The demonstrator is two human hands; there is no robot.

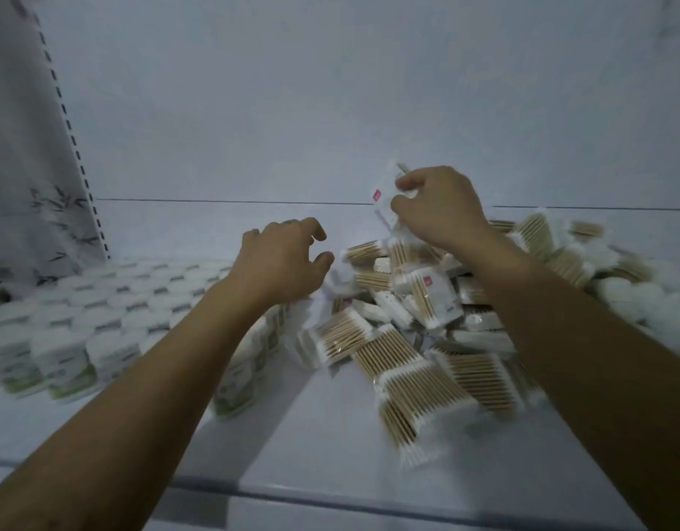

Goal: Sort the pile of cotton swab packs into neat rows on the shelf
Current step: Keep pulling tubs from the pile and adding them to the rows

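Pile (407, 339) of wooden-stick swab packs, right fingers (411, 182) pinching one pack (382, 197), left fingers (311, 228) spread

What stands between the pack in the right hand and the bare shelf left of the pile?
Only the left hand, hovering at the left edge of the pile, lies near that path. The right hand holds the pack above the pile, and the shelf behind the left hand looks bare.

Wooden-stemmed swab packs (397, 362); seemingly matt shelf (323, 435)
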